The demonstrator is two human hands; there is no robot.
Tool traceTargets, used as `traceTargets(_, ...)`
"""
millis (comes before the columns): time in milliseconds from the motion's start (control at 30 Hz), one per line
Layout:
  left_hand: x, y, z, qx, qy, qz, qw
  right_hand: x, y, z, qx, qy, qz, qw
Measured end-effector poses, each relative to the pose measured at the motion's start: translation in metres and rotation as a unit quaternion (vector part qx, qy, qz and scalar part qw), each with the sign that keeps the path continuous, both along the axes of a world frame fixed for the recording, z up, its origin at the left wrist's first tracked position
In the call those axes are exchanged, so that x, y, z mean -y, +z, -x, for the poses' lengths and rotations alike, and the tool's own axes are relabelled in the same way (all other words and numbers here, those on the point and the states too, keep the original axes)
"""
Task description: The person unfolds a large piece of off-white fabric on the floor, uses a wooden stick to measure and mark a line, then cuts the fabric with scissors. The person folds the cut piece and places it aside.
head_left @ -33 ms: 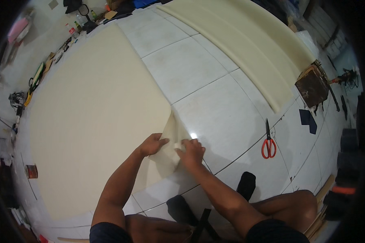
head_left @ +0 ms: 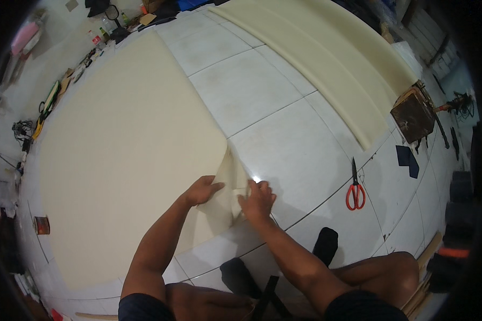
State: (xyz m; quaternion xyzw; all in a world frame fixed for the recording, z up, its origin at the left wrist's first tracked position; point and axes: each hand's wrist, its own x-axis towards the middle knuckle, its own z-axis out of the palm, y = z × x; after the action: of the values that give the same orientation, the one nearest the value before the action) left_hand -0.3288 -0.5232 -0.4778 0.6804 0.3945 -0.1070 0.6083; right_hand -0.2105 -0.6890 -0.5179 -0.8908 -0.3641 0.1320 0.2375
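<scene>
Cream sheet (head_left: 128, 150) lies flat over the left part of the tiled floor (head_left: 289, 144), reaching toward the floor's far edge. Only its near right corner is off the tiles, turned up into a flap (head_left: 226, 199) with folds in it.

Step in hand, my read: handling that corner, both hands on it, nothing else being worked.

Left hand (head_left: 201, 191): gripping the flap's left side, thumb on top; fingers partly hidden.
Right hand (head_left: 258, 200): looks pinched on the flap's right edge, fingers curled. A pale seam or strip shows beside the thumb; can't tell if it's a fold or a separate piece.

Next move, as I judge it: calls for a steady left grip while the right controls the edge. Material looks thin and limp, so a one-sided pull could add creases.

Scissors (head_left: 354, 184) lie on the floor well right of the hands, untouched, blades pointing away. Second cream sheet (head_left: 326, 53) sits along the floor's far right, brown block (head_left: 414, 115) at its near end.
</scene>
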Motion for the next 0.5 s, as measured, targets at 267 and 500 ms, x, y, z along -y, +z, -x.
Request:
traceTargets(267, -0.005, -0.013, 0.002, 0.011, 0.023, 0.041, 0.999, -0.022, 0.021, 0.011, -0.133, 0.152, 0.055, 0.978)
traceTargets(500, -0.006, -0.009, 0.0, -0.011, 0.006, 0.027, 1.0, -0.01, -0.032, -0.008, -0.28, 0.004, 0.071, 0.957)
